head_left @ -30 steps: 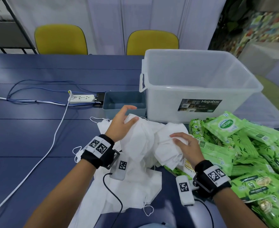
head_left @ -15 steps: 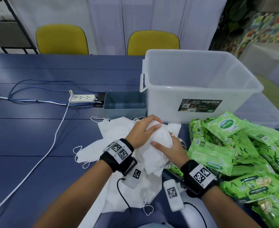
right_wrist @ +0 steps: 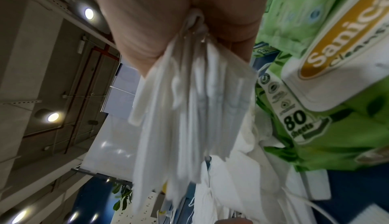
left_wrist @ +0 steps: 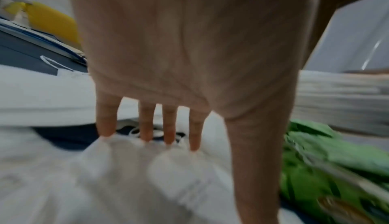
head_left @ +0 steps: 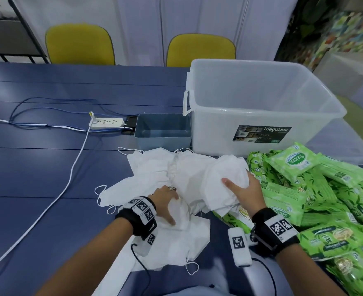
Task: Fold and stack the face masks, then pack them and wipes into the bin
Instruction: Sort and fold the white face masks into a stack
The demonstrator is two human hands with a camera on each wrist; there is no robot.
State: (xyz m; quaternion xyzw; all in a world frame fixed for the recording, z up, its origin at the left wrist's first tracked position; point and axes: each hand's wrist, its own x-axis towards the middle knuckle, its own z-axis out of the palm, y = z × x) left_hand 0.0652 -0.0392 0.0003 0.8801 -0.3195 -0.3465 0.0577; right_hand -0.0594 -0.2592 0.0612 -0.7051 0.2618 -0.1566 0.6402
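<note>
At the centre right of the head view, a stack of folded face masks (head_left: pixel 223 184) is gripped by the right hand (head_left: pixel 245 194), thumb across its front. Lower centre, the left hand (head_left: pixel 165 201) is laid on the loose masks (head_left: pixel 155 174) with fingers straight. Green wipes packs (head_left: pixel 317 199) are heaped at the right of the blue counter (head_left: pixel 37 178); the clear bin (head_left: pixel 261 107) is seen behind them.

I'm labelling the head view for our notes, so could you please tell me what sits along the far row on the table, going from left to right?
White power strip → small blue-grey bin → large clear Megabox bin. The loose cables overlap the strip, so I left them out.
</note>
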